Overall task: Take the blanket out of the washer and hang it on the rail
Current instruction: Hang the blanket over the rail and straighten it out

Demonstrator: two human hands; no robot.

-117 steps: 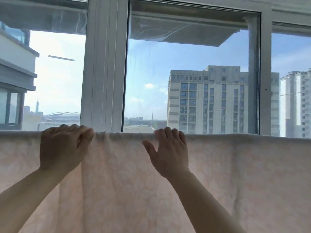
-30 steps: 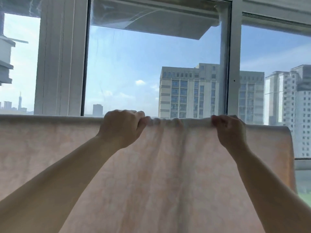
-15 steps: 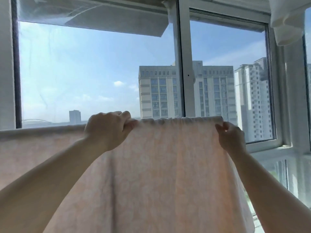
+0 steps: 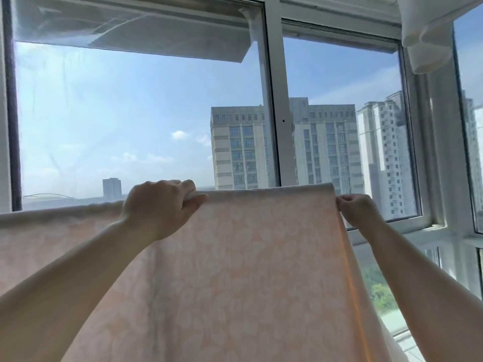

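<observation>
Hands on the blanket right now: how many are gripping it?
2. The left hand grips the blanket's top fold near the middle; the right hand pinches its right edge just below the top.

Both arms raised, fingers (image 4: 192,202) clenched

1. Blanket (image 4: 248,270): pale peach-pink ground with a faint, lighter floral or leaf pattern across the whole surface below both grips.
2. Blanket side edge (image 4: 347,257), directly below the right hand (image 4: 356,209) grip: a stronger orange tint where light passes through.
3. Blanket top fold between the left hand (image 4: 162,205) grip and the right-hand grip: near-white, washed out by backlight.
4. Window frame (image 4: 271,100), above and between the grips: white, with dark seal lines.
5. Sky behind the grips: light blue with small white clouds.
6. Buildings (image 4: 240,147) beyond the grips: beige-grey with a regular window grid.
7. Cloth (image 4: 423,30), above the right-hand grip: plain white.
8. Trees (image 4: 379,291), below the right-hand grip: green.
</observation>
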